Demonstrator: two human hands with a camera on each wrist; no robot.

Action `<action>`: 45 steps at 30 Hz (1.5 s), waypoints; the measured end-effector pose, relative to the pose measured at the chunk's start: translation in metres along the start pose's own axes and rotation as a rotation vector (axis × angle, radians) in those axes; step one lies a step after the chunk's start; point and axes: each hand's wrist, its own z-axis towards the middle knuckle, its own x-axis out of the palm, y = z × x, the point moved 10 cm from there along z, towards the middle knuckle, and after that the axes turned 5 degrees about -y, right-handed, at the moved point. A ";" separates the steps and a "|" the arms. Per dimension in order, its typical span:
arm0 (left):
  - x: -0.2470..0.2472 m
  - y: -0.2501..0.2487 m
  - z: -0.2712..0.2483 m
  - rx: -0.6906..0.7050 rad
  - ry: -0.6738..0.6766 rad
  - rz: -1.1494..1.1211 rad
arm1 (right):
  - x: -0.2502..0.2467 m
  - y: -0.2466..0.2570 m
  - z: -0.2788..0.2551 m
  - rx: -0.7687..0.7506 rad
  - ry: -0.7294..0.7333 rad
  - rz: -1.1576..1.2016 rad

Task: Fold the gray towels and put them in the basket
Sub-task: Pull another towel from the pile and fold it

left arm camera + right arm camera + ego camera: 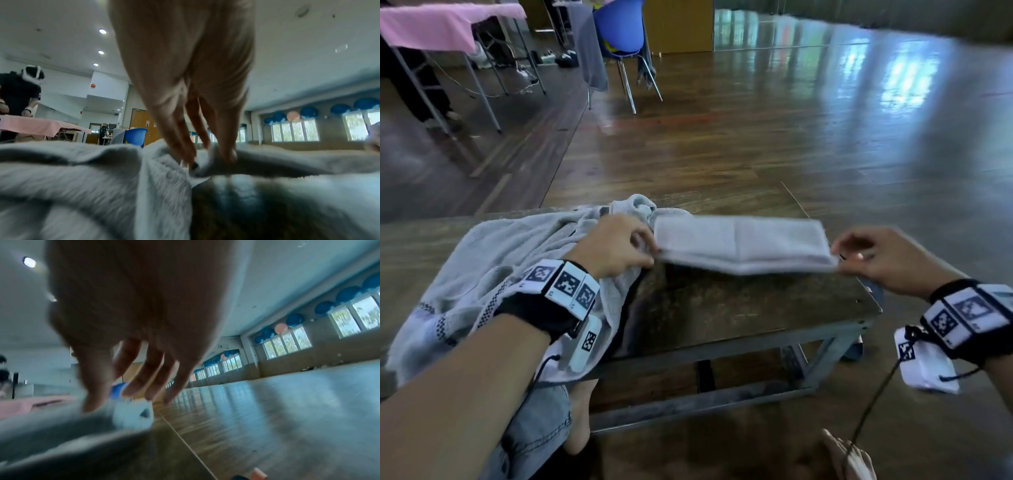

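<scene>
A gray towel [743, 245], folded into a long narrow strip, hangs stretched just above the low wooden table [739, 308]. My left hand [650, 251] pinches its left end, and in the left wrist view the fingertips [228, 155] clamp the towel's edge [267, 164]. My right hand [840, 257] pinches the right end; the right wrist view is blurred but shows fingers [94, 400] on the towel [61, 431]. A heap of unfolded gray towels [510, 260] lies on the table's left side under my left forearm. No basket is in view.
The table's right front corner [873, 308] lies below my right hand. Beyond it is wooden floor [756, 137], a blue chair [621, 31] with gray cloth, and a pink-covered table [438, 24] at the far left. A person stands at that table [18, 95].
</scene>
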 end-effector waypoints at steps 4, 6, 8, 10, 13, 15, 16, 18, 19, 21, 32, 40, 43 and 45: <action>0.044 0.028 -0.010 -0.134 0.184 0.170 | 0.033 -0.028 -0.013 0.122 0.147 -0.130; 0.051 0.034 -0.010 -0.203 0.123 0.201 | 0.036 -0.035 -0.011 0.167 0.109 -0.195; 0.056 0.039 -0.010 -0.268 0.077 0.229 | 0.043 -0.039 -0.009 0.213 0.102 -0.229; 0.061 0.045 -0.009 -0.315 0.058 0.249 | 0.050 -0.041 -0.007 0.240 0.100 -0.260; 0.061 0.049 -0.008 -0.361 0.036 0.288 | 0.053 -0.042 -0.005 0.279 0.052 -0.259; 0.061 0.050 -0.007 -0.380 0.033 0.278 | 0.050 -0.040 -0.007 0.312 0.021 -0.240; 0.059 0.051 -0.007 -0.391 0.028 0.259 | 0.049 -0.038 -0.007 0.323 0.012 -0.235; 0.051 0.052 -0.005 -0.426 0.010 0.206 | 0.044 -0.034 -0.007 0.337 -0.005 -0.238; 0.045 0.051 -0.004 -0.438 -0.002 0.181 | 0.039 -0.032 -0.007 0.337 -0.022 -0.238; 0.033 0.048 -0.001 -0.451 -0.017 0.140 | 0.029 -0.029 -0.004 0.332 -0.057 -0.201; 0.066 -0.008 -0.007 -0.009 0.045 0.244 | 0.052 0.021 -0.011 -0.010 -0.062 -0.400; 0.094 -0.025 -0.016 0.004 0.201 0.422 | 0.095 0.056 -0.018 -0.142 0.209 -0.548; 0.094 -0.043 -0.022 0.040 0.109 0.359 | 0.095 0.081 -0.023 -0.253 0.088 -0.553; 0.099 -0.060 -0.025 0.103 0.056 0.269 | 0.101 0.101 -0.028 -0.329 0.023 -0.384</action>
